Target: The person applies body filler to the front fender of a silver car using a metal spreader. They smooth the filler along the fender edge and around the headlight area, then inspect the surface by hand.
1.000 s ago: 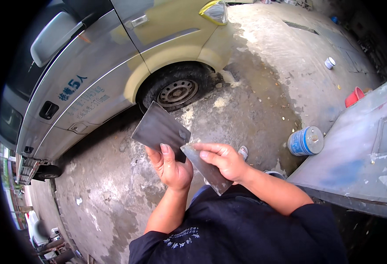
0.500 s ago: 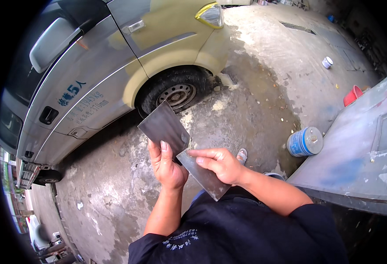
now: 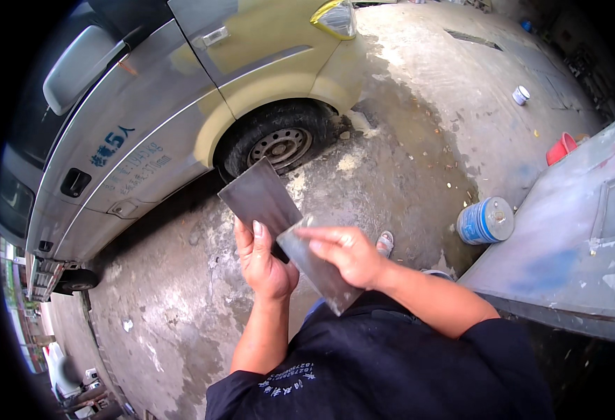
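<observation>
My left hand is closed on a dark, flat, rectangular putty spreader, its thumb on the upper face and the blade pointing up and left. In my right hand is a second flat grey putty spreader, slanting down toward my shirt. Thumb and fingers grip it from above. The top end of the right spreader overlaps the near right corner of the left one. Whether there is filler on either blade is hard to make out; a thin pale edge shows where they meet.
Ahead and left stands a silver van with a yellowish front fender and a black front wheel. On the right are a blue-and-white bucket, a pale panel and a red container. A small can lies farther off on the concrete.
The right spreader has shifted slightly up and left, now overlapping the left spreader's corner. My left hand and its spreader are almost unmoved.
</observation>
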Demonstrator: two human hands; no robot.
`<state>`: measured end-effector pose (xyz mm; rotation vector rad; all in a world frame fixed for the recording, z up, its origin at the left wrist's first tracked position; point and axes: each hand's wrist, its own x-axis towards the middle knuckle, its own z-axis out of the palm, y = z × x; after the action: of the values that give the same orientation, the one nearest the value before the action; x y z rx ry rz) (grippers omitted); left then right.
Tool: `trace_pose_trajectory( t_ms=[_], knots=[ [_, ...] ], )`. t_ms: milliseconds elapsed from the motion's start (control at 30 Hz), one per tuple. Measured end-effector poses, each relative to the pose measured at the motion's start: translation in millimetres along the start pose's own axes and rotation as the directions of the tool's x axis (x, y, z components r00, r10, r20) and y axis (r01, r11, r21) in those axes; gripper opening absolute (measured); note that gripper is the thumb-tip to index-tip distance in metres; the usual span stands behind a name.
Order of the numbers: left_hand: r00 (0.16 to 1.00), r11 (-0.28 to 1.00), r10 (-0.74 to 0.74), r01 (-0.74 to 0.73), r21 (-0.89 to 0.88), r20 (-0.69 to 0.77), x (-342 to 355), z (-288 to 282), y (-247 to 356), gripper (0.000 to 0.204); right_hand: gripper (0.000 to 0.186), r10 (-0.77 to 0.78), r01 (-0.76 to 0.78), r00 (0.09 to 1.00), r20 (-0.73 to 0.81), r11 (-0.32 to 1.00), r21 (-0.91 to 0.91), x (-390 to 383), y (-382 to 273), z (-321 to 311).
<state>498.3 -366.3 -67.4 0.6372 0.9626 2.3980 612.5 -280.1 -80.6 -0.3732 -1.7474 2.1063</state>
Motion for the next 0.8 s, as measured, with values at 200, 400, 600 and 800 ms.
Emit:
trace_pose_trajectory(
  t_ms=[200, 400, 600, 800],
  knots=[
    [0.999, 0.993, -0.032, 0.036, -0.111, 0.031, 0, -2, -4, 0.041, 0.031, 0.108, -0.098, 0.993, -0.038, 0.974, 0.205, 28, -17, -17],
    [1.000, 1.000, 0.012, -0.012, -0.008, -0.013, 2, -2, -1, 0.040, 0.031, 0.038, -0.037, 0.999, -0.010, 0.997, 0.072, 7, -1, 0],
    [0.999, 0.999, 0.030, -0.029, 0.014, -0.030, 4, -7, 5, 0.040, 0.032, 0.080, -0.081, 0.996, 0.028, 0.996, 0.047, -3, 6, 15],
    [0.996, 0.999, 0.036, -0.034, 0.024, -0.082, 2, -4, 6, 0.038, 0.031, 0.046, -0.045, 0.999, -0.022, 0.998, 0.039, 1, 8, 10]
  ],
)
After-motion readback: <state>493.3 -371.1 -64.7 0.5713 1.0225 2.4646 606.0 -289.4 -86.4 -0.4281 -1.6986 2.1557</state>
